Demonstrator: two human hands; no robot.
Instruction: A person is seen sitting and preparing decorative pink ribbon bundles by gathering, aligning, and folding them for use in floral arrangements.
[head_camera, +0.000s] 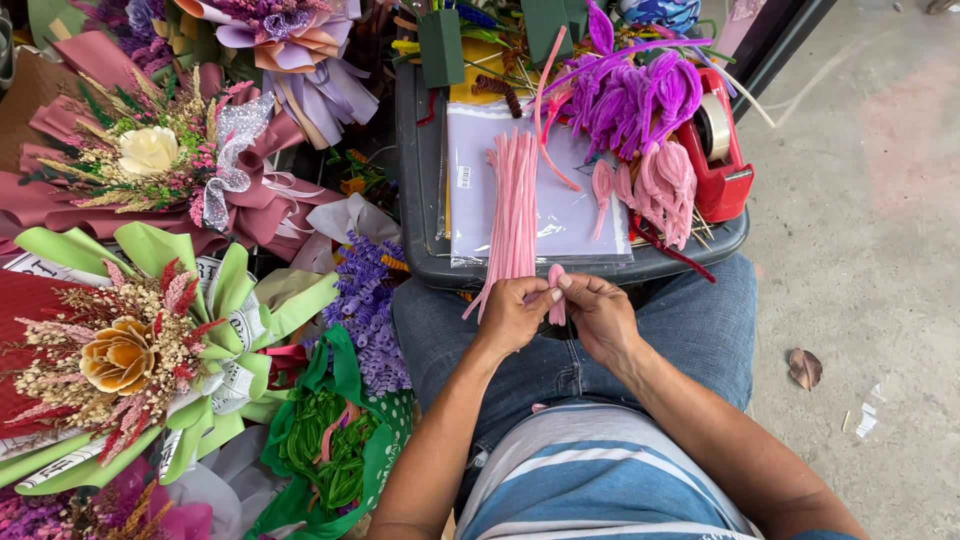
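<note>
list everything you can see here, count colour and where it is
pink pipe cleaner piece: one, pink, folded, pinched between both hands
pink pipe cleaner bundle: one bunch, pink, lying on the tray's plastic sleeves
plastic sleeves: a stack, clear over pale purple, centre of tray
tray: one, dark grey, on the lap
purple pipe cleaner flower: one cluster, purple, tray's far right
pink pipe cleaner flowers: a few, pink, tray's right
tape dispenser: one, red, tray's right edge
bouquets: several, maroon, green and lilac wraps, left
green bag: one, holding green pipe cleaners, lower left
dry leaf: one, brown, concrete floor right
left hand: on the piece
right hand: on the piece
</note>
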